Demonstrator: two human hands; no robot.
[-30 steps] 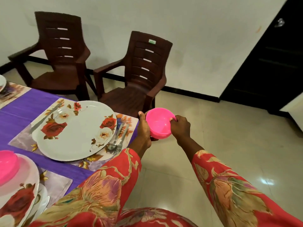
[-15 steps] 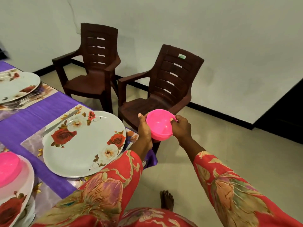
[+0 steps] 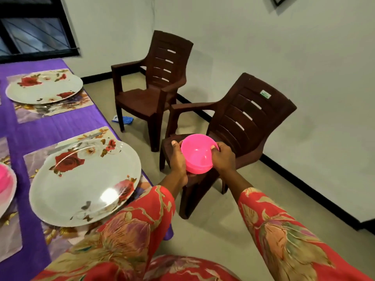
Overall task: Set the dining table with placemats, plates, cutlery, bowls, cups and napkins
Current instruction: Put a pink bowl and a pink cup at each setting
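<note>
Both hands hold a pink plastic bowl (image 3: 197, 154) in the air beside the table, over the seat of the nearer brown chair. My left hand (image 3: 178, 161) grips its left rim, and my right hand (image 3: 223, 159) grips its right rim with the thumb on the edge. A white plate with red roses (image 3: 81, 185) lies on a floral placemat (image 3: 38, 157) at the table's right edge, left of the bowl. A knife (image 3: 75, 144) rests on the placemat beyond that plate. Another rose plate (image 3: 43, 89) sits farther back with cutlery (image 3: 46, 108) beside it.
The table wears a purple cloth (image 3: 60, 124). Two brown plastic chairs (image 3: 239, 126) (image 3: 154, 82) stand to its right against a white wall. Another pink bowl (image 3: 3, 178) on a plate shows at the left edge. A blue packet (image 3: 122, 119) lies on the floor.
The view has swung left along the table, bringing the far plate and window into sight. The pink bowl stays held in both hands, beside the table.
</note>
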